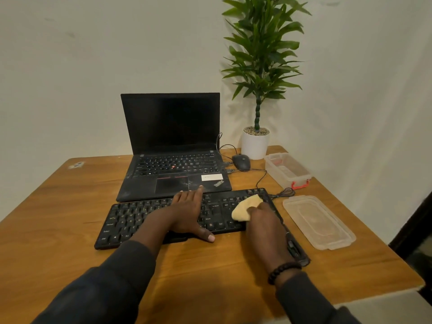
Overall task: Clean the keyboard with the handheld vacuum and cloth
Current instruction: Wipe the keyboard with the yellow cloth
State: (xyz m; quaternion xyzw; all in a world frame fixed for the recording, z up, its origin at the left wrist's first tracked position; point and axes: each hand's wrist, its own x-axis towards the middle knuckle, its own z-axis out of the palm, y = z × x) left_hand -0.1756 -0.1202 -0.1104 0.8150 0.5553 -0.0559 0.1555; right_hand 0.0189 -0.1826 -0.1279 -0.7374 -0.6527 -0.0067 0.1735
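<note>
Laptop (173,148) behind keyboard (131,220) — touching.

My head camera looks forward and down from the table's (58,206) near edge, close above it, toward the far wall

Bare table (58,206) left of keyboard (131,218) and along the near edge gives open passage. Laptop (173,174) blocks just behind the keyboard; lid (318,220), clear box (288,169), mouse (241,162), cables (261,178), plant pot (254,145) crowd the right.
</note>
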